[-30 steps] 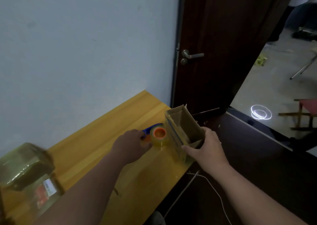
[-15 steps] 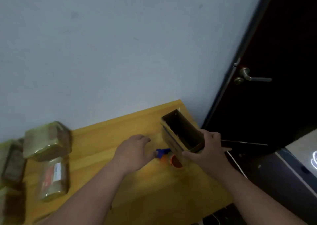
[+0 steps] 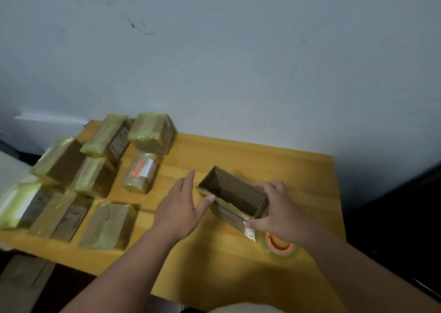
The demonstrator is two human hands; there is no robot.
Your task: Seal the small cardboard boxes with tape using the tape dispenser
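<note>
The open cardboard box (image 3: 235, 198) sits on the yellow wooden table (image 3: 274, 160), mouth up and flaps not closed; the right hand (image 3: 278, 213) clasps its right end, fingers curled over the far rim and thumb pinching the near corner where a scrap of shiny tape hangs; the left hand (image 3: 181, 207) is spread flat with straight fingers, thumb tip touching the box's left end — holding nothing. The tape roll (image 3: 279, 244) with its orange core lies on the table just beside the right wrist, partly under it. The risk from here, as I judge it: the box is held firmly at one end only, so a push from the left thumb could swing or tip it; the loose tape at the corner could stick to the right thumb and tear the cardboard; and the roll sits close to the near right part of the table, where a nudge from the forearm might roll it off. Harder to read — whether the roll is mounted in a dispenser at all, since the wrist covers it and no handle shows; whether anything lies inside the box, its floor being dark; the wrapped boxes (image 3: 95, 169) stacked at the left are blurred, their labels unreadable, and the leftmost are cut by the frame edge.
</note>
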